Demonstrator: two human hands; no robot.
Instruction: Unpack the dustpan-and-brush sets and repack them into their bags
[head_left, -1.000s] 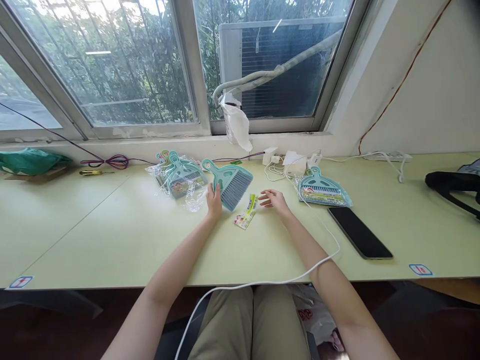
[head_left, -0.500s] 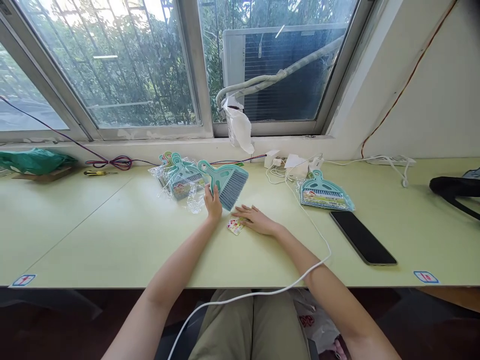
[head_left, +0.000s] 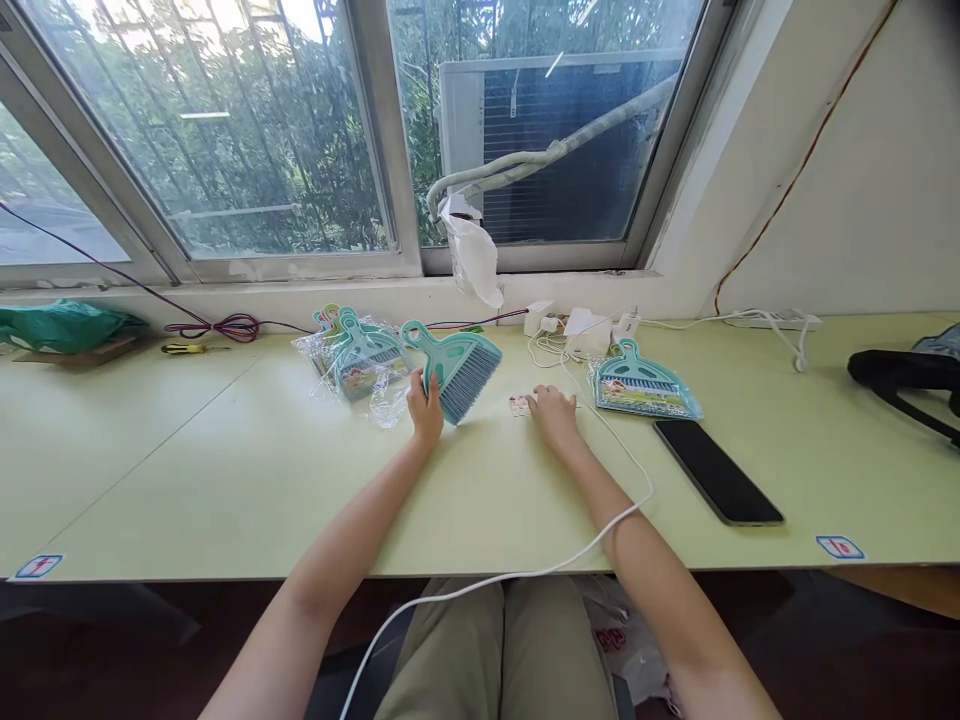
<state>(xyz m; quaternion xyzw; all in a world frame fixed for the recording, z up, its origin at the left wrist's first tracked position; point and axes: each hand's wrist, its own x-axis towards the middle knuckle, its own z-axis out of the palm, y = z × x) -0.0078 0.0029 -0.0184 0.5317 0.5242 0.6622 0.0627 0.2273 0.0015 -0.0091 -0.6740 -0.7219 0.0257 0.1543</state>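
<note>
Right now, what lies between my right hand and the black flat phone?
Head view: a thin white cable lies between the right hand and the phone.

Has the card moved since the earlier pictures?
Yes. Judged against the phone, the card has moved right, closer to it, and a little farther back on the table. The right hand is on it.

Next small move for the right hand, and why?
Probably ease the right hand off the printed card: its fingers cover part of the card at the tabletop, well apart from the brush and dustpan in the left hand.
</note>
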